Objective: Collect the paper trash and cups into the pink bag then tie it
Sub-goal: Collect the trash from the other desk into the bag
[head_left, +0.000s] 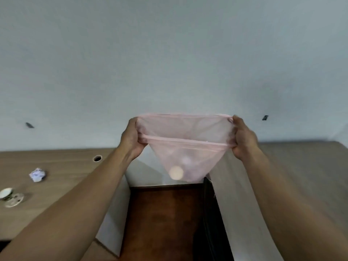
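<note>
The thin pink bag [185,132] hangs in the air between two desks, its mouth stretched wide. My left hand [131,138] grips the left end of its rim and my right hand [243,138] grips the right end. Through the plastic a pale round thing [176,172] shows at the bag's bottom, with another faint shape beside it. A crumpled ball of paper [37,174] lies on the left desk. Nearer the left edge, a cup [6,194] lies on its side on that desk.
The left wooden desk [62,185] has a round cable hole [97,158] near the wall. The right desk [301,176] stands beside the gap, where dark brown floor [165,223] shows. A pale wall fills the background.
</note>
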Demonstrator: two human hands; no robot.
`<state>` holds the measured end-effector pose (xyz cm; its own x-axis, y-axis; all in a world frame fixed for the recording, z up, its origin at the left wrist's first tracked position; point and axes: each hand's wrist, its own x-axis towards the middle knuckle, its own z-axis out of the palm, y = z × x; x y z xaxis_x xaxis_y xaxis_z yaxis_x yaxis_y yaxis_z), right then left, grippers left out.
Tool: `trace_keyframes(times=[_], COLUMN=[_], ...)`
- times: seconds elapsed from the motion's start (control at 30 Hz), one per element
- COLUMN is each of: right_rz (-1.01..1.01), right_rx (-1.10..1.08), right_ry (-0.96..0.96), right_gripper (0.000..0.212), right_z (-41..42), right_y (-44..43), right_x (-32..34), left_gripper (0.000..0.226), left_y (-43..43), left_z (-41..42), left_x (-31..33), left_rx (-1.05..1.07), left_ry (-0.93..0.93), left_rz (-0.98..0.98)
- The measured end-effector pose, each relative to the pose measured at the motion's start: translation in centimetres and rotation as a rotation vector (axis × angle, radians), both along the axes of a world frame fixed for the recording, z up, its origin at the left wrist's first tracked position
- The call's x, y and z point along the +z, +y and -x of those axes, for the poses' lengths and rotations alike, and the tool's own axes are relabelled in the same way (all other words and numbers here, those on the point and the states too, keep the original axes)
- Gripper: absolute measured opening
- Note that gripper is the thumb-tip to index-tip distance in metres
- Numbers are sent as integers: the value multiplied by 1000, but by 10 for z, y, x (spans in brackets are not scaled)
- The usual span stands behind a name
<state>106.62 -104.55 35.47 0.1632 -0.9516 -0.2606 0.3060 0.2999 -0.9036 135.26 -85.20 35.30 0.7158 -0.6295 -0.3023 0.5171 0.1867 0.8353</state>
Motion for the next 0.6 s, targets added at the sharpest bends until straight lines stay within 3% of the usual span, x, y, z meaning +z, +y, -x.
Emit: trace_keyframes(times=[0.23, 0.47, 0.6], right_rz=[-61, -58, -82], right_rx=[216, 348, 423], right_ry=[30, 85, 130], right_gripper=[20, 23, 23], right_z=[-108, -218, -285], right_y=[70, 152, 202], right_x=[-4, -18, -30], left_gripper=[49, 35, 54], left_y=[107, 227, 290], left_z=[-83, -176, -225], left_x=[-24, -52, -63], left_rx=[88, 84, 45], left_ry=[50, 53, 70], left_rz=[-64, -174, -197])
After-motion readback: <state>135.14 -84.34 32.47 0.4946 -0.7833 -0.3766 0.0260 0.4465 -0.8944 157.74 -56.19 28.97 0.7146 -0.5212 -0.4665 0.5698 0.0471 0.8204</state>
